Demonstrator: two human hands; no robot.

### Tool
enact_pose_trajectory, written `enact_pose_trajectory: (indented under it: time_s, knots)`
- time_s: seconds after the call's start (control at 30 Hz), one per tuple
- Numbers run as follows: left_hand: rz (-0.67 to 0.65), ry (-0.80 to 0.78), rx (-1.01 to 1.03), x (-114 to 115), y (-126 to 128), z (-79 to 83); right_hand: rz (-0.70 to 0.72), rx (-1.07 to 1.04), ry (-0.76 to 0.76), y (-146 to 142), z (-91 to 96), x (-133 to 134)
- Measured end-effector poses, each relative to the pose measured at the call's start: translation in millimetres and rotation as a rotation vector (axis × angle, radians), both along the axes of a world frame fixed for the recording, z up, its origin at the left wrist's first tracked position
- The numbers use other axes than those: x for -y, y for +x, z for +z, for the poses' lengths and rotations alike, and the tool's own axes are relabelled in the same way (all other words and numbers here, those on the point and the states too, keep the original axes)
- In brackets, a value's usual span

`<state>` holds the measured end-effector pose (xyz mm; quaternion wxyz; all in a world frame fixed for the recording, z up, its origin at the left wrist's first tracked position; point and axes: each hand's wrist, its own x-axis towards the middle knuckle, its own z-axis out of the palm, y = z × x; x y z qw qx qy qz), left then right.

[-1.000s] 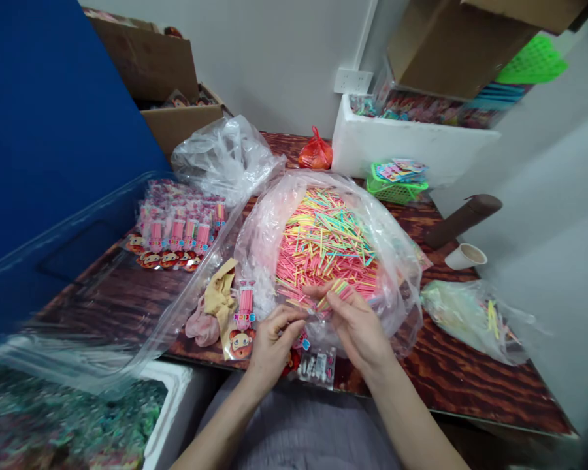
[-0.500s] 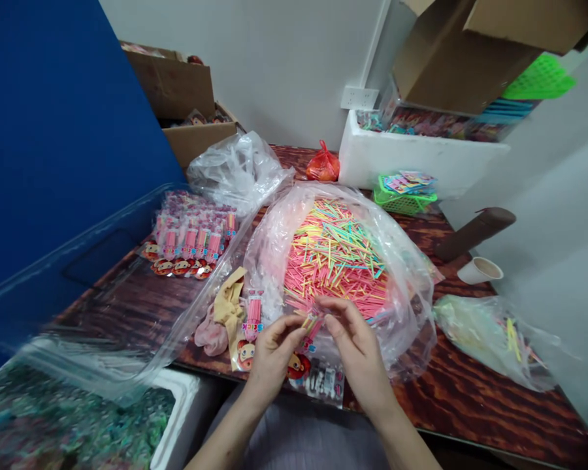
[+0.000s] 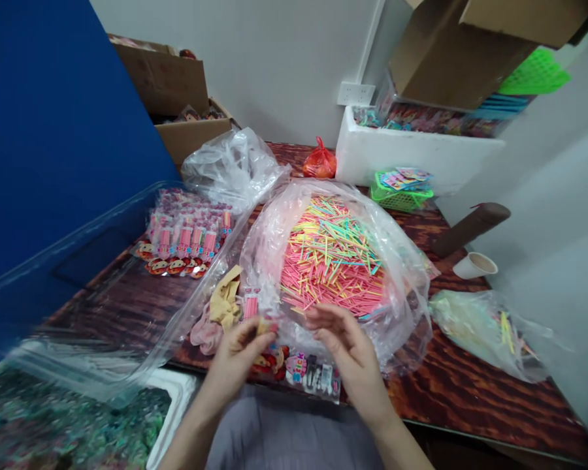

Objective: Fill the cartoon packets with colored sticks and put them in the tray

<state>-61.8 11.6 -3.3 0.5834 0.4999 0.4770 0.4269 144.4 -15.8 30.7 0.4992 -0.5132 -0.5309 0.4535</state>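
Note:
My left hand (image 3: 240, 356) is closed in a pinch on a few short yellow and pink sticks (image 3: 267, 324), blurred by motion. To its right, my right hand (image 3: 347, 346) has curved fingers held apart from the thumb, and nothing shows between them. Just beyond the hands, a large clear plastic bag (image 3: 406, 271) lies spread wide around a heap of pink, yellow and green sticks (image 3: 333, 261). A small pack of pink sticks (image 3: 251, 304) lies beside the left hand. Below the hands are cartoon-face packaging cards (image 3: 269, 362) and a clear packet with a barcode (image 3: 323, 378).
Filled stick packs (image 3: 186, 238) sit in a clear tray (image 3: 196, 303) at left. A yellow cloth (image 3: 225, 300) lies near the bag. At right stand a paper cup (image 3: 475, 266), a brown flask (image 3: 470, 230) and a green basket (image 3: 402, 198). A foam box (image 3: 416, 156) is behind.
My left hand has moved left with the sticks, away from my right hand. My right hand's fingers have parted. The view has shifted slightly.

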Motion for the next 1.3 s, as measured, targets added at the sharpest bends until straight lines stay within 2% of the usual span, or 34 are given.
enact_pose_trajectory:
  time_s: [0.1, 0.23, 0.3, 0.4, 0.47, 0.53, 0.6, 0.63, 0.7, 0.77, 0.8, 0.87, 1.0, 1.1, 1.2, 1.3]
  knots:
    - [0.244, 0.022, -0.039, -13.2, -22.5, -13.2, -0.132, 0.169, -0.060, 26.7, -29.0, -8.6]
    - [0.407, 0.148, -0.300, -33.0, -27.5, -34.9, -0.214, 0.517, 0.039, 53.1, -62.1, -31.1]
    - [0.482, 0.250, -0.489, -39.5, -20.7, -41.1, -0.192, 0.731, 0.090, 53.4, -67.9, -42.7]
    - [0.548, 0.348, -0.687, -41.1, -9.2, -41.8, -0.151, 1.092, 0.096, 41.0, -67.3, -57.6]
    - [0.574, 0.388, -0.740, -34.0, -6.6, -38.3, -0.109, 1.303, 0.071, 29.9, -65.8, -65.3]
    - [0.575, 0.430, -0.777, -16.9, -10.4, -35.1, -0.044, 1.447, 0.057, 20.6, -65.6, -70.8]
    - [0.480, 0.461, -0.789, 10.7, -20.0, -35.5, 0.016, 1.523, 0.061, 14.7, -66.0, -74.6]
    - [0.356, 0.466, -0.765, 27.3, -26.0, -37.8, 0.037, 1.543, 0.064, 13.2, -66.0, -76.2]
    - [-0.022, 0.449, -0.735, 61.1, -38.3, -46.7, 0.072, 1.561, 0.064, 12.2, -65.1, -79.0]
    - [-0.392, 0.410, -0.812, 87.9, -47.9, -59.5, 0.114, 1.565, 0.054, 13.2, -63.3, -81.6]
    - [-0.462, 0.409, -0.885, 96.5, -50.8, -66.4, 0.133, 1.564, 0.045, 14.1, -62.4, -82.8]
    - [-0.514, 0.420, -1.035, 103.5, -52.7, -79.6, 0.161, 1.554, 0.029, 16.8, -61.3, -84.6]
    - [-0.429, 0.409, -1.243, 91.8, -45.4, -99.1, 0.190, 1.490, -0.041, 24.7, -60.1, -85.9]
    - [-0.364, 0.357, -1.279, 83.7, -43.4, -104.9, 0.189, 1.442, -0.102, 33.9, -54.9, -84.8]
    - [-0.382, 0.282, -1.229, 85.6, -51.7, -99.1, 0.179, 1.402, -0.163, 47.7, -45.5, -81.5]
    - [-0.485, 0.194, -1.113, 91.7, -62.8, -78.2, 0.156, 1.312, -0.220, 67.3, -38.7, -75.8]
